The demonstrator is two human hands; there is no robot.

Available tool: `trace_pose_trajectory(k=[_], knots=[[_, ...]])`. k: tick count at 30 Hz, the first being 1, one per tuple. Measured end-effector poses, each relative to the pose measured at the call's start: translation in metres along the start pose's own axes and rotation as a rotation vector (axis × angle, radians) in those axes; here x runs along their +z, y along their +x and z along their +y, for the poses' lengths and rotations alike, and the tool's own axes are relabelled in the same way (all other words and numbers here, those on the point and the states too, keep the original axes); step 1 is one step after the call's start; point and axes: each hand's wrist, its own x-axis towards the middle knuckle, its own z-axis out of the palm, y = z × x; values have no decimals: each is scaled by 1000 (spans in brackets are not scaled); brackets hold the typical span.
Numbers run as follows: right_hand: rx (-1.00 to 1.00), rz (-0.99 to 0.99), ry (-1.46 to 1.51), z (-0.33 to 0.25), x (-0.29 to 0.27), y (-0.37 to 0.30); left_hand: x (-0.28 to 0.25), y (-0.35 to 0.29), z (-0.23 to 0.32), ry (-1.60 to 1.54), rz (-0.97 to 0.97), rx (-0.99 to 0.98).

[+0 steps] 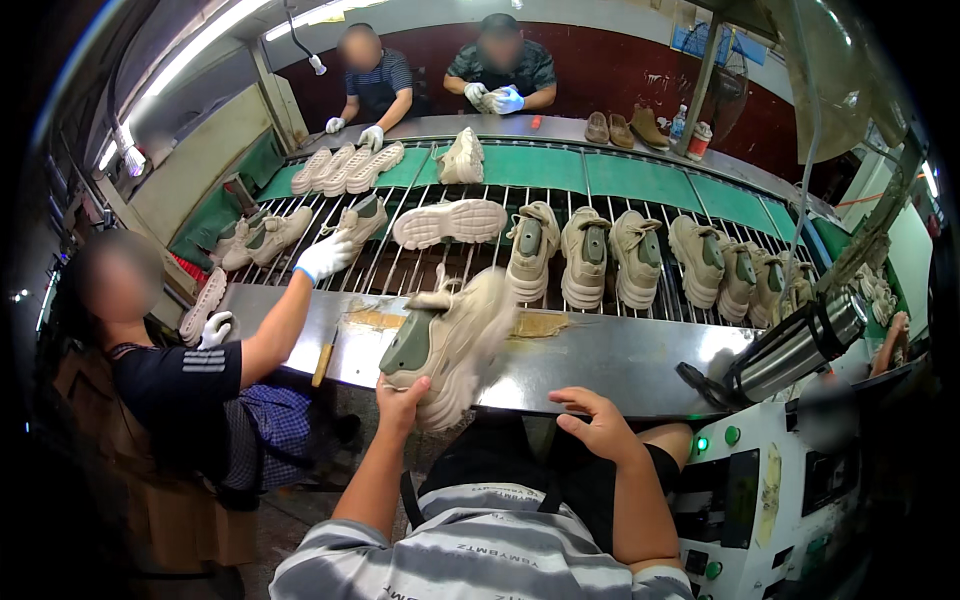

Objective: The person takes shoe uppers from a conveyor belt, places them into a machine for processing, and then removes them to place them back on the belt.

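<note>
A beige sneaker (pixel 455 340) with a green heel panel is tilted in my left hand (pixel 403 400). The fingers are closed round its heel end, and the shoe's sole side is smeared by motion. My right hand (pixel 602 428) holds nothing; its fingers are spread near the front edge of the metal ledge (pixel 640 365), to the right of the sneaker. Beyond, on the rack of metal rods, another sneaker (pixel 450 222) lies on its side with the sole showing. To its right stand several upright sneakers (pixel 583 262) in a row.
A co-worker's gloved hand (pixel 328 256) touches a sneaker on the left. Loose soles (pixel 348 168) lie on the green belt (pixel 535 168). A steel thermos (pixel 800 345) leans at the right, above a control panel (pixel 770 480). A yellow-handled tool (pixel 323 362) sits at the ledge's edge. Two people work across.
</note>
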Motion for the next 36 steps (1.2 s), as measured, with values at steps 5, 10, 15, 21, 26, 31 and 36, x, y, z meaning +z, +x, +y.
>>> trace_pose_trajectory(k=[5,10,15,21,26,31,36], knots=[[254,245,-38,78,-10,-30,-33,4,-38,443,156,143],[396,430,19,133,-17,-86,-2,16,-38,471,137,122],[397,399,29,141,22,-87,38,44,-45,429,91,128],[-26,222,-382,106,89,41,60,71,-75,539,-131,207],[-72,427,-530,112,158,105,20,102,-57,354,-319,1],[78,447,-419,122,173,134,-26,188,-54,853,-190,243],[34,604,-440,123,175,187,-1,300,-52,1430,-62,469]])
